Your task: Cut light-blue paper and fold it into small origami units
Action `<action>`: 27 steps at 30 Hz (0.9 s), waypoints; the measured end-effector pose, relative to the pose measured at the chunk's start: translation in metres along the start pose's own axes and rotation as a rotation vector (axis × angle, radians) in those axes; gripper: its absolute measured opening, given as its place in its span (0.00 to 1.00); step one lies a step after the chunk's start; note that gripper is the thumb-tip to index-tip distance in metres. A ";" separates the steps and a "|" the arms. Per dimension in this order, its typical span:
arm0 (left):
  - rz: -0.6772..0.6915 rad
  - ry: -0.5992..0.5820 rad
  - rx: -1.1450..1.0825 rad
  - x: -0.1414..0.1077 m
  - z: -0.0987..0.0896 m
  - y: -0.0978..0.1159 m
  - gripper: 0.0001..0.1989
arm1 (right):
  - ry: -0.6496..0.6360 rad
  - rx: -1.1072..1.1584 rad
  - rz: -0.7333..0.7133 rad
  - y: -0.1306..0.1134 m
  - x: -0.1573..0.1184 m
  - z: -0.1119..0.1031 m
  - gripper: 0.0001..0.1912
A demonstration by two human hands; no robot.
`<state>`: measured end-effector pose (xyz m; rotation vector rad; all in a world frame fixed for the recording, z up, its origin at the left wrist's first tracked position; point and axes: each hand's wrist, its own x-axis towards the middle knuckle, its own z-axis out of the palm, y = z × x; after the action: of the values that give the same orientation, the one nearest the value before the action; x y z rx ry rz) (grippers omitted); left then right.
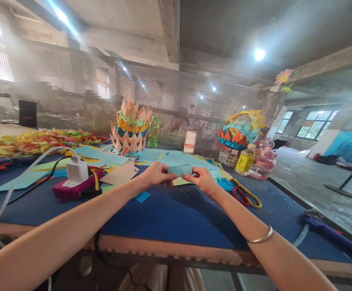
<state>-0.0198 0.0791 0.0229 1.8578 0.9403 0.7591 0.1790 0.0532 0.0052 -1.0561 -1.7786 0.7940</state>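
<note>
A small light blue paper piece (179, 170) is stretched between my two hands above the blue table mat. My left hand (160, 174) pinches its left end with thumb and fingers. At the right end, my right hand (202, 179) pinches it the same way. Behind the hands lie sheets of light blue and green paper (176, 157). To the right of my right hand are scissors (245, 194) with red and yellow handles. A small bright blue paper scrap (142, 197) rests on the mat below my left hand.
A purple power strip (72, 188) with a white charger (77, 169) and cables sits left. Folded-paper baskets (130, 133) stand behind, with a yellow-labelled bottle (245, 161) and pink bottle (263, 161) at right. A blue glue gun (330, 232) lies near the right edge.
</note>
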 end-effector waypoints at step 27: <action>0.003 -0.044 -0.163 -0.002 0.003 -0.002 0.19 | -0.170 -0.143 0.020 -0.006 -0.008 0.010 0.21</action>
<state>-0.0190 0.0762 0.0197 1.7272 0.8234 0.7710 0.1693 0.0423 0.0033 -1.1291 -1.9951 0.7985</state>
